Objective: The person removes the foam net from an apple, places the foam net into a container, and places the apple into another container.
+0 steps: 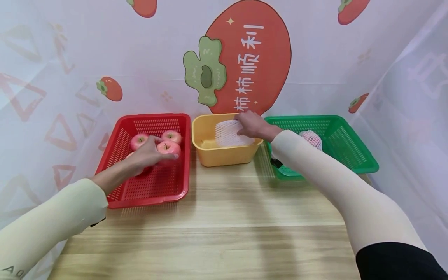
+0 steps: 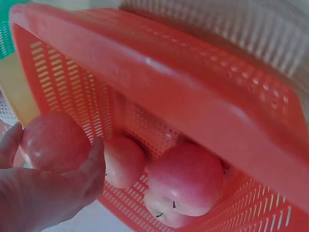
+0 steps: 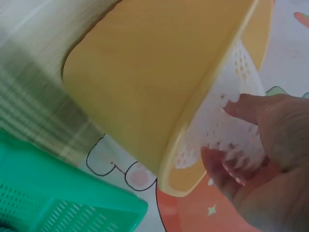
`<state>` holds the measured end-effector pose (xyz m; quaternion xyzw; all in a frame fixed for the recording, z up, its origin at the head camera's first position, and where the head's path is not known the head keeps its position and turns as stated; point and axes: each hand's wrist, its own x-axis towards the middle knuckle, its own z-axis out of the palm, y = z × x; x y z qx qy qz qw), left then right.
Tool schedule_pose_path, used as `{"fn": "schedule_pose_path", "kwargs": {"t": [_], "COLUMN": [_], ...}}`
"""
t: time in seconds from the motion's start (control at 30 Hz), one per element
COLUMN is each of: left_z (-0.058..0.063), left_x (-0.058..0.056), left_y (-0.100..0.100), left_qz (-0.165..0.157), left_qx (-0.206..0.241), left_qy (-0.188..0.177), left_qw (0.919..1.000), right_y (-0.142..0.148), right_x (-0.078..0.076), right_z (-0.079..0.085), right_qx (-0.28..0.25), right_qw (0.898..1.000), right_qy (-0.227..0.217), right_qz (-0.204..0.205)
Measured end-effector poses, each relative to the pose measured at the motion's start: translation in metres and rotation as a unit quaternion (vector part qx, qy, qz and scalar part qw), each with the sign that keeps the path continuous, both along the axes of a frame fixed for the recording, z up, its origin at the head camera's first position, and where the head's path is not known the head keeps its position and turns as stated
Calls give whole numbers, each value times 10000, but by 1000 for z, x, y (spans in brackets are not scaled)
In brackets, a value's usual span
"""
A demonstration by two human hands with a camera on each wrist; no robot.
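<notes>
My left hand [image 1: 147,152] grips a red apple [image 1: 168,148] inside the red basket [image 1: 182,171]. In the left wrist view, the thumb and fingers curl around that apple [image 2: 55,140], holding it near the basket's side wall. More apples [image 2: 186,179] lie close by in the basket. At the yellow bin [image 1: 224,157], my right hand [image 1: 252,125] reaches over the right rim and pinches a white foam net [image 1: 227,133]. The right wrist view shows the net [image 3: 217,116] between thumb and fingers at the bin's mouth; it is unclear whether anything is inside it.
To the right stands a green basket [image 1: 350,147] holding a pinkish round thing in white netting [image 1: 310,139], partly behind the right forearm. All three containers stand in a row on a wooden table [image 1: 217,241], against a printed cloth backdrop [image 1: 157,70].
</notes>
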<state>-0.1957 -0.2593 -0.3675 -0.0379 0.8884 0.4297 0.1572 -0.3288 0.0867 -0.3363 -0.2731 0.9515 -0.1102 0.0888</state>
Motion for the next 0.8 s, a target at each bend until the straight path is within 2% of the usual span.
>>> {"fn": "schedule_pose_path", "kwargs": {"t": [0.17, 0.37, 0.6, 0.8], "left_z": [-4, -11, -19, -24], "left_x": [-7, -12, -13, -14], "left_y": [0, -2, -2, 1], "left_qz": [-144, -441, -729, -902], "left_qx": [-231, -437, -700, -780], "left_qy": [-7, 26, -355, -225], "left_qw": [9996, 9981, 9942, 9926], "right_y": [5, 11, 32, 58], "right_x": [-1, 1, 4, 5], "right_z": [1, 17, 38, 46], "right_qx": [215, -29, -371, -451], "right_qw": [9990, 9974, 9961, 9959], "right_qy": [343, 701, 741, 699], "right_qz": [-195, -154, -300, -347]}}
